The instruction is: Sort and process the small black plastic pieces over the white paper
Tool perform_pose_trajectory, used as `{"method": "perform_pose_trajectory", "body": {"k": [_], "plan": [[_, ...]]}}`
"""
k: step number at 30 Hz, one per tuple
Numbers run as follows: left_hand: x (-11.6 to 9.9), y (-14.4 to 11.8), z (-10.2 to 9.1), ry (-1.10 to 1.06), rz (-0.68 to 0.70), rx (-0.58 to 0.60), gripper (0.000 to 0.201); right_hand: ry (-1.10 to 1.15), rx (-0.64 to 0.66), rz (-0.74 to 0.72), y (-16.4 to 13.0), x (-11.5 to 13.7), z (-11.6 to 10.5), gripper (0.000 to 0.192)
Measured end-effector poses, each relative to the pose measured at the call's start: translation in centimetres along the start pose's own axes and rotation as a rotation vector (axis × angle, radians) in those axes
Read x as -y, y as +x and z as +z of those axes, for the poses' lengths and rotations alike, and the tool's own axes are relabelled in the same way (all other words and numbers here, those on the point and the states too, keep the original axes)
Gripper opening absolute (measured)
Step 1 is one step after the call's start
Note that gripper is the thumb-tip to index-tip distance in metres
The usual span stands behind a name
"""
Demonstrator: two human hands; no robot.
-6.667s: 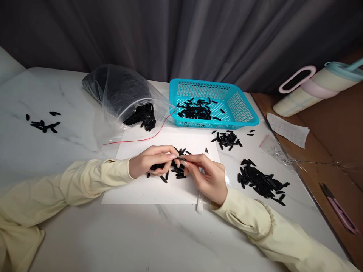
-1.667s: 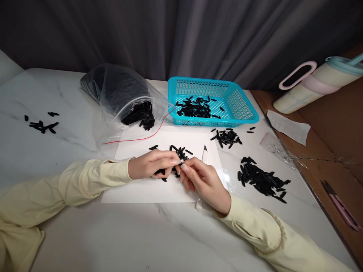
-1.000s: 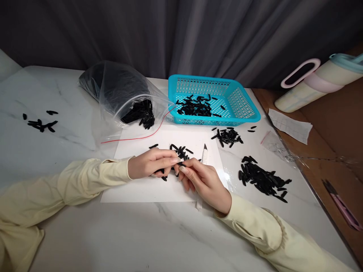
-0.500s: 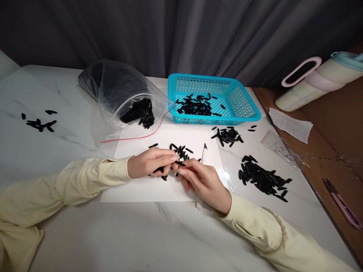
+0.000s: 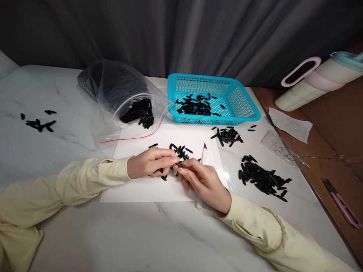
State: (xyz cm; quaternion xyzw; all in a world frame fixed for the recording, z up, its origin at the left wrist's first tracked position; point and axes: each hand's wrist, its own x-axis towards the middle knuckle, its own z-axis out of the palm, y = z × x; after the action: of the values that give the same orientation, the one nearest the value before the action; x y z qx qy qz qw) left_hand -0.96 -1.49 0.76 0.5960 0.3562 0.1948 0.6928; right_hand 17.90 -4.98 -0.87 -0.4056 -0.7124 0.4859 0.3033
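Between the fingertips of both hands is a small, dark, elongated piece (image 5: 180, 164); its exact kind is unclear. My left hand (image 5: 151, 161) pinches its left end, while my right hand (image 5: 202, 179) grips it between thumb and forefinger. Similar black pieces (image 5: 183, 152) lie on the white sheet (image 5: 127, 190), just behind and beneath the hands. A craft knife (image 5: 204, 153) with a white-wrapped handle lies partly behind my right hand, its dark blade pointing away. The fingers curled under the left hand are partly hidden.
A blue perforated basket (image 5: 244, 120) holding black pieces stands at the back. Left of it, an open zip bag (image 5: 113, 88) spills more. Loose piles (image 5: 263, 175) lie on the right. Pink-handled snips (image 5: 342, 206), a paper slip (image 5: 290, 122) and a tumbler (image 5: 314, 83) are farther right.
The small dark piece has turned slightly between the fingertips, and the left thumb has shifted a little downward. Both hands otherwise stay in place.
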Motion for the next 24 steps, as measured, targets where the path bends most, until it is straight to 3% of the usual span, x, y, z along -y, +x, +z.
{"method": "perform_pose_trajectory", "body": {"k": [24], "plan": [[0.28, 0.02, -0.20, 0.003, 0.039, 0.023, 0.027, -0.049, 0.019, -0.051, -0.03, 0.22, -0.23, 0.021]]}}
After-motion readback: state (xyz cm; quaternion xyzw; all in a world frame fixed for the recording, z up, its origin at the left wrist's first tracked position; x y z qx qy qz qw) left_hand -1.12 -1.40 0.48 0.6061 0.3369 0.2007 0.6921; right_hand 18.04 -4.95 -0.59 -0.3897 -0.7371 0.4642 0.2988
